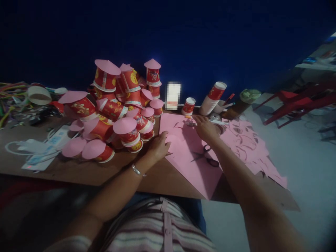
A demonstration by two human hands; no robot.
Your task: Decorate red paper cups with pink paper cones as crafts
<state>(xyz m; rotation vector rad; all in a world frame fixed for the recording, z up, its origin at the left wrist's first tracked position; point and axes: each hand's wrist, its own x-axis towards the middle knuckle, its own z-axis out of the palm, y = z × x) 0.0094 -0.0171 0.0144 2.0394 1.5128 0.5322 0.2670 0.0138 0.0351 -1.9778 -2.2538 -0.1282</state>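
Observation:
A large sheet of pink paper (181,140) lies at an angle on the wooden table, with curved lines or cuts in its upper part. My left hand (159,147) rests at its left edge, thumb and forefinger apart. Over the sheet's upper right, my right hand (206,128) has its fingers bent down together. Beside its thumb shows a small grey metal object (191,123), and an orange stick (187,117) lies just beyond. The kind of metal tool is unclear. Dark-handled scissors (207,157) rest on the paper, close to my right forearm.
Red paper cups with pink cone tops (126,129) are piled at left. Cut pink scraps (246,147) cover the table's right side. Stacked cups (214,98), one single cup (188,106) and a blurred phone-like screen (173,95) stand behind. A power strip (46,148) with cables lies far left.

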